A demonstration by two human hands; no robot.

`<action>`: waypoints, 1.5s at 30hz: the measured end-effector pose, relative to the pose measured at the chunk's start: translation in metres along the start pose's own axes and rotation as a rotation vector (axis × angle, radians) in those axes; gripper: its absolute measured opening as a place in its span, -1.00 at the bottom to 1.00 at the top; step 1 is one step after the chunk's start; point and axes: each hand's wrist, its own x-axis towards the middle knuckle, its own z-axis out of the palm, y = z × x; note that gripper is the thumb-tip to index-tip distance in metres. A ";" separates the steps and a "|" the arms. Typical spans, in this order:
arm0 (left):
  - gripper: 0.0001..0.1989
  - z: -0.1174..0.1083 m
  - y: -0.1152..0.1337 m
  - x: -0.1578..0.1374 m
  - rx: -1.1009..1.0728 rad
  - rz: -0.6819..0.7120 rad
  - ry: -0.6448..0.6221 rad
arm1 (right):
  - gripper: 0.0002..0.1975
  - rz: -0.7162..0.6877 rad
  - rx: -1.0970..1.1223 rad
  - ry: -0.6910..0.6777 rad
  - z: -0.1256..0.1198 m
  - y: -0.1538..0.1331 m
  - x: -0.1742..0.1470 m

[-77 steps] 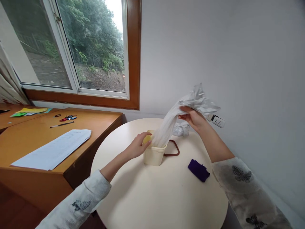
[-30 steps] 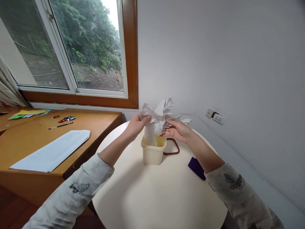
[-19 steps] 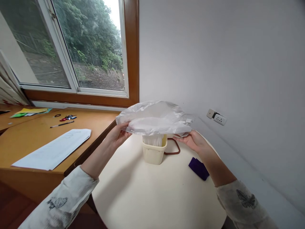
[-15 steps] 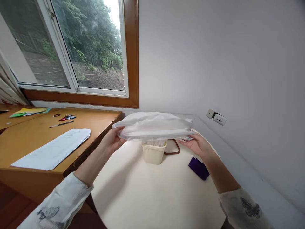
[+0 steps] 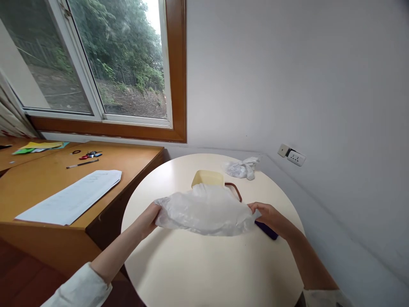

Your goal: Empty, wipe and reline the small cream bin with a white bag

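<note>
Translucent white plastic bag (image 5: 207,213): my left hand (image 5: 149,219) and right hand (image 5: 271,218) pinch opposite ends, presumably for width, part-hiding pale-yellow plastic tub (image 5: 208,178).

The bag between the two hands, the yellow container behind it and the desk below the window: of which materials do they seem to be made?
Bag: thin plastic film, milky white with a soft sheen; it wrinkles finely.
Container: probably plastic, judging by its smooth, evenly coloured wall and rounded corners.
Desk: varnished wood or wood-look laminate; brown with a slight gloss, but I cannot tell which.
</note>
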 end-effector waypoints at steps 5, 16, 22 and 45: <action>-0.58 -0.010 -0.026 0.008 0.294 0.069 0.023 | -0.52 -0.020 -0.328 0.180 0.010 0.016 -0.007; -0.40 0.004 -0.057 -0.018 0.991 1.007 0.186 | -0.34 -0.476 -0.864 0.469 0.090 0.045 -0.015; -0.61 0.019 -0.049 -0.028 0.756 0.866 0.056 | -0.58 -0.478 -0.957 0.641 0.091 0.052 0.008; -0.82 -0.007 0.058 0.036 0.097 0.118 -0.196 | -0.61 0.007 0.097 0.179 0.015 -0.071 0.085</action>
